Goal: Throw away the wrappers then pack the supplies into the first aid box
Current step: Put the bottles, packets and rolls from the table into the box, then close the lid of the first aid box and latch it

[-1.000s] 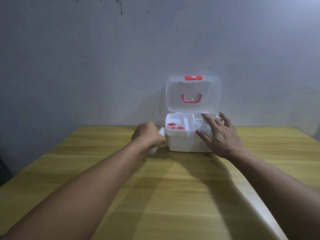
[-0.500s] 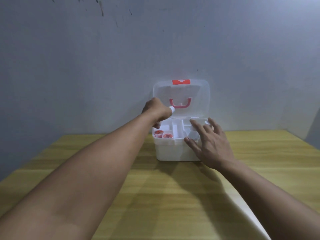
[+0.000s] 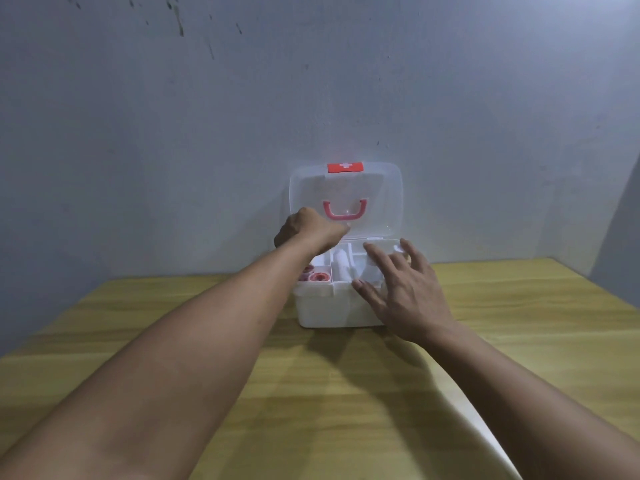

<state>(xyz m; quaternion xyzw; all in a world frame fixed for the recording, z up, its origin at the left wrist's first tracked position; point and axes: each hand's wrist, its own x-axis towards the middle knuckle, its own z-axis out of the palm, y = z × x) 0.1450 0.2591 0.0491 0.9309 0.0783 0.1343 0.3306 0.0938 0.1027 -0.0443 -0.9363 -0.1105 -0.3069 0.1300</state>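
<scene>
Hands (image 3: 403,289) flank open box (image 3: 332,306).

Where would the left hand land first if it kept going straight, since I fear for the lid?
Probably the open translucent plastic lid, near its red handle; the left hand already overlaps it, though depth is unclear.

Both arms are bare from the frame's lower edge to the fingers, with no sleeve, watch, ring or glove showing. The left hand (image 3: 309,231) shows only its back; the right hand (image 3: 405,292) shows short, unpainted nails at its fingertips.
</scene>
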